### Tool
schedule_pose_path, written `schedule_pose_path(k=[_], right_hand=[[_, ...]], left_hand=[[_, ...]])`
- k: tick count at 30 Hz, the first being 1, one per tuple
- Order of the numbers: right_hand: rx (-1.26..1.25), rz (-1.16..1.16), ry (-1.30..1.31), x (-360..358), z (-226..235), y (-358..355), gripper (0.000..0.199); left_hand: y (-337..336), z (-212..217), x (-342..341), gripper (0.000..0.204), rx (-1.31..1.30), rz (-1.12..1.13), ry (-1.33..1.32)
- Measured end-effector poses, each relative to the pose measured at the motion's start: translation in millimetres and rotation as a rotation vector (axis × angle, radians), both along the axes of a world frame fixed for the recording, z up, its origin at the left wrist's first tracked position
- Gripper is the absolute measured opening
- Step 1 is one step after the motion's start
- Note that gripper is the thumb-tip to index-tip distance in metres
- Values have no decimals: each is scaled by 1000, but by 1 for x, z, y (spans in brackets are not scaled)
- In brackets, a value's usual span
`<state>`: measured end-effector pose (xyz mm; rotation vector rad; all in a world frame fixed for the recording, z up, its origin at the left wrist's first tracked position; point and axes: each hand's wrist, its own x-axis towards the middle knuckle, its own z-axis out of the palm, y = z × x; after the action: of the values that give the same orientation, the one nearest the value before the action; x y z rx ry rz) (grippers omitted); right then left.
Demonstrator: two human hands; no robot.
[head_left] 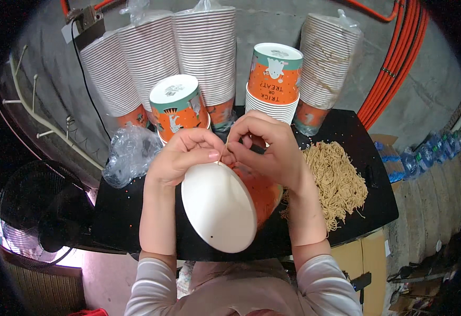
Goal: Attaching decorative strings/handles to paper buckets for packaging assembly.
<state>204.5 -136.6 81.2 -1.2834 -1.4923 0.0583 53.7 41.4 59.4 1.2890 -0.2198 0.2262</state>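
Observation:
A paper bucket (217,208) is tilted over the near edge of the black table, its white inside turned toward me. Orange print shows on its outer wall, and a small dark hole is visible near the lower rim. At the upper rim, my left hand (191,150) pinches a thin tan string (219,160), thumb close against the bucket. Just right of it, my right hand (272,147) is closed with fingertips together on the same string. The fingers partly hide how the string runs through the rim. A loose heap of tan strings (338,184) lies beside my right forearm.
Upside-down orange buckets (175,108) and another printed stack (275,73) stand beyond my hands. Tall bagged bucket stacks (207,58) line the grey wall, with one more (328,63) at right. Crumpled clear plastic (130,155) lies left; a fan (35,221) stands off the table.

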Motion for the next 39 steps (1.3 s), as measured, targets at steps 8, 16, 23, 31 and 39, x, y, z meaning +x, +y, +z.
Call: schedule_pose_path(k=[8,16,23,31,39], right_hand=[[3,4,-82,-5,3,0,11],[69,-41,-148,-3,0,5,14],[27,-55,-184,1,-2,6,13],[-24,-58,-125,1,-5,8,11],[-171,43,60,0,-6,11,9]], left_hand=[[-14,2,-1,19,306,420,-79],[-26,15,-2,19,736,756,-206],[-27,15,3,11,1161,995,-387],[-36,16,5,6,1279,1056,-347],[-18,10,-5,3,800,633,-28]])
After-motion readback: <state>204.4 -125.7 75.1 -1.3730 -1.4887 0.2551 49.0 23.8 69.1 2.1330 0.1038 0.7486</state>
